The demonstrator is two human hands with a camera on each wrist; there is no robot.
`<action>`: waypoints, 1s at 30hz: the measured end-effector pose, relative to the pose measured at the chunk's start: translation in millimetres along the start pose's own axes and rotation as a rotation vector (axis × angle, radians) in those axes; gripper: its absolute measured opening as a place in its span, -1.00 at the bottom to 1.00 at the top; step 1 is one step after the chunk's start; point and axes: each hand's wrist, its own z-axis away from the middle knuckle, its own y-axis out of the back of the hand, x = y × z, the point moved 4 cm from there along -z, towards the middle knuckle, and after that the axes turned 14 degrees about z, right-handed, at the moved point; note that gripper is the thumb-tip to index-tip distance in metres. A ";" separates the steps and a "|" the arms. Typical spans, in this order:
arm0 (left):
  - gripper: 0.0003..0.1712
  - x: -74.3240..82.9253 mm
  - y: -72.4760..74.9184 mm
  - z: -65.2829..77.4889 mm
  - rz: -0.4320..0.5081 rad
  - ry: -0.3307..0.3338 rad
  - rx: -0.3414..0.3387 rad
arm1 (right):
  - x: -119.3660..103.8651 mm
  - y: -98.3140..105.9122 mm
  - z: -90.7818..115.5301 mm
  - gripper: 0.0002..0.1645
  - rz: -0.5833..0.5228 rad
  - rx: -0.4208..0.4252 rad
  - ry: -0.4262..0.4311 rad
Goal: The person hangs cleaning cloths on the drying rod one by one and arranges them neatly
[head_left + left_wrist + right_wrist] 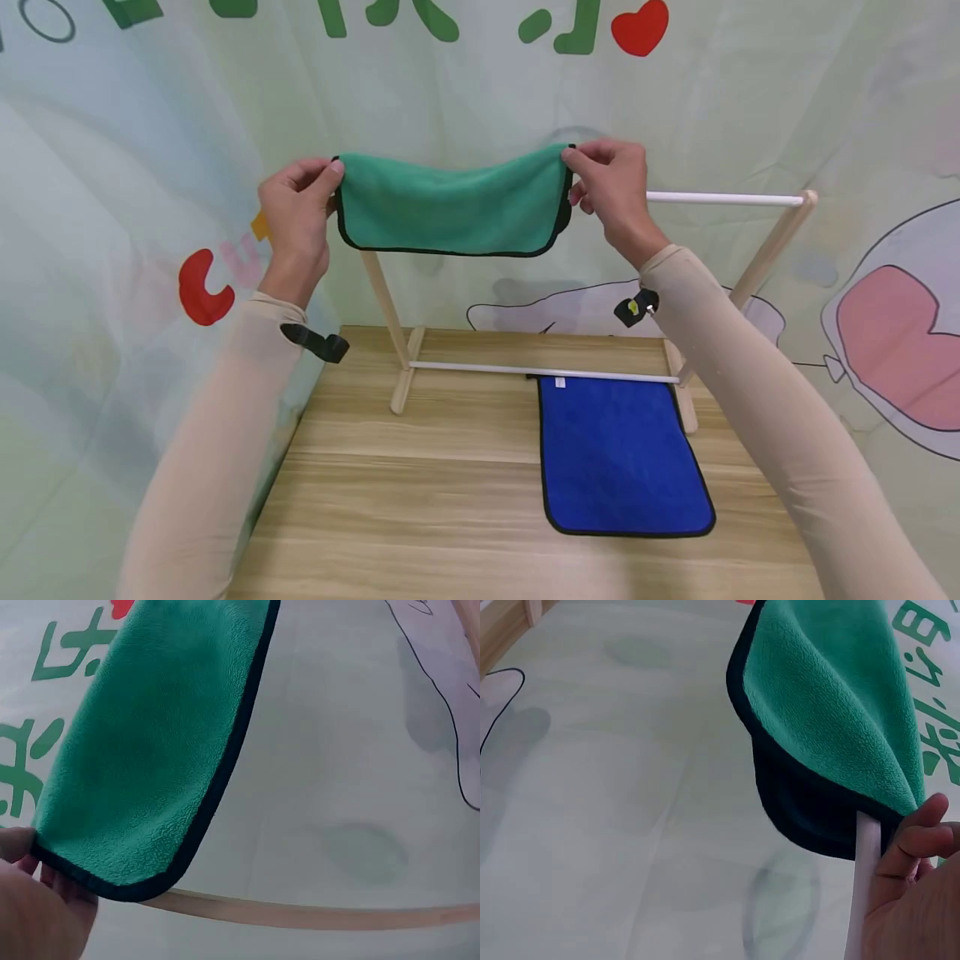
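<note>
A green towel (pixel 453 208) with black edging is stretched between both hands, its top edge sagging in the middle. My left hand (pixel 295 221) pinches the upper left corner between thumb and fingers. At the upper right corner, my right hand (pixel 617 187) pinches the fabric the same way. The towel hangs folded over the rack's white top rod (pixel 723 199). In the right wrist view, the rod (pixel 866 885) comes out between the green front layer and a dark layer behind, beside the right fingers. The rod's left end is hidden by the towel.
The rack has slanted wooden legs (pixel 772 254) and a white lower rod (pixel 487 368). Flat on the wooden table (pixel 405 508), a blue towel (pixel 622 458) with black edging reaches forward from the lower rod. A printed curtain (pixel 450 92) hangs close behind the rack.
</note>
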 end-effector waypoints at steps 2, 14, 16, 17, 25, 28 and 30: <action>-0.80 -1.0 1.3 5.2 -0.084 0.001 -0.002 | -0.2 -2.0 -0.3 -0.79 0.031 -0.018 -0.016; -0.72 -21.2 -4.6 16.8 -0.064 0.270 -0.037 | 8.5 8.1 5.5 -0.71 0.067 -0.015 0.002; -0.69 -24.0 -8.6 16.4 -0.054 0.302 -0.044 | 10.1 11.1 6.3 -0.70 0.070 -0.007 0.000; -0.68 -25.2 -10.6 16.5 -0.052 0.318 -0.046 | 10.9 12.4 6.4 -0.70 0.074 -0.005 -0.003; -0.72 -21.6 -26.4 13.9 -0.026 0.334 -0.088 | 7.5 18.4 2.6 -0.77 0.043 -0.009 -0.037; -0.75 -13.2 -31.8 7.5 0.000 0.307 -0.099 | 4.3 20.0 0.4 -0.81 0.004 -0.001 -0.039; -0.76 -7.6 -34.9 2.6 0.021 0.307 -0.099 | 2.8 21.4 -0.6 -0.82 -0.010 0.004 -0.036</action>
